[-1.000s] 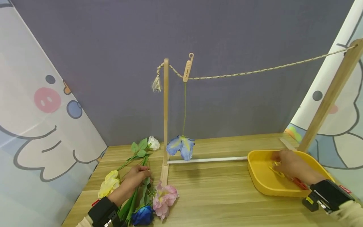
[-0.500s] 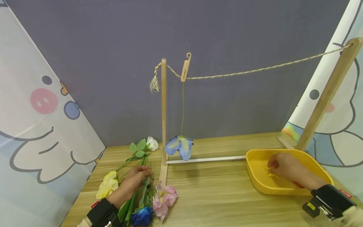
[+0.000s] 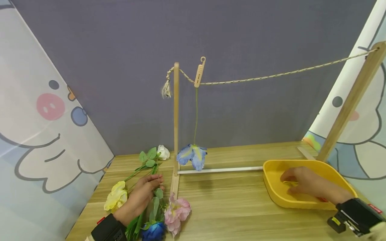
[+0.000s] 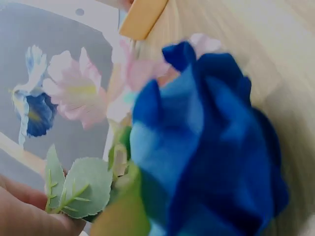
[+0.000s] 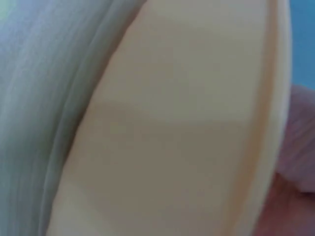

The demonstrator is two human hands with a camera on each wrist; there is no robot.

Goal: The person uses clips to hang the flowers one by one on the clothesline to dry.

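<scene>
My left hand (image 3: 150, 184) lies flat on the green stems of several artificial flowers on the wooden table. Around it are a yellow flower (image 3: 116, 197), a white flower (image 3: 163, 152), a pink flower (image 3: 176, 214) and a blue rose (image 3: 153, 231). The left wrist view is filled by the blue rose (image 4: 211, 147), with a leaf (image 4: 83, 187) lying against my fingers. My right hand (image 3: 288, 184) reaches into a yellow tray (image 3: 274, 192) and pinches a yellow clip (image 3: 290, 183) between thumb and fingers. The right wrist view shows only the blurred tray (image 5: 172, 123).
A rope (image 3: 271, 75) runs between a left wooden post (image 3: 176, 117) and a right post (image 3: 349, 103). A beige clip (image 3: 199, 73) on it holds a light blue flower (image 3: 192, 155) head down. A white rod (image 3: 220, 170) joins the posts. A red clip (image 3: 321, 199) lies in the tray.
My right hand has drawn back a little inside the tray and curled over a yellow clip. My left hand stays on the stems, which have shifted slightly.
</scene>
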